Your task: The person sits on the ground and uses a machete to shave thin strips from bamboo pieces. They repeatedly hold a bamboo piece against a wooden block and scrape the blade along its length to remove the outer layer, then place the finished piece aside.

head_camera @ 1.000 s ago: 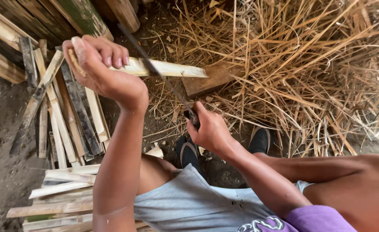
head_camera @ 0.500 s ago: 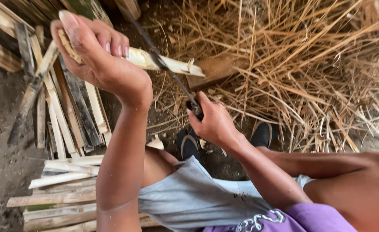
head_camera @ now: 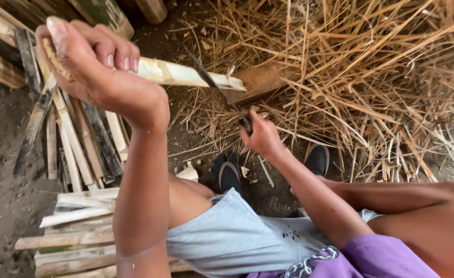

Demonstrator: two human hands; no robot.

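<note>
My left hand [head_camera: 95,69] is raised at upper left, closed around one end of a pale split bamboo piece [head_camera: 186,74] that points to the right. My right hand [head_camera: 260,136] grips the handle of a dark knife [head_camera: 214,85] near the middle of the view. The blade angles up and left and lies across the bamboo close to its far end. That far end rests near a brown wooden block [head_camera: 260,80] on the ground.
A big heap of dry bamboo shavings and strips [head_camera: 371,77] fills the right side. Split bamboo slats [head_camera: 77,139] lie on the dirt at left, more stacked [head_camera: 72,237] at lower left. My feet in dark sandals [head_camera: 229,172] rest below the knife.
The left hand with the bamboo has drifted slightly left and up. The knife blade has slid further along the bamboo toward its far end.
</note>
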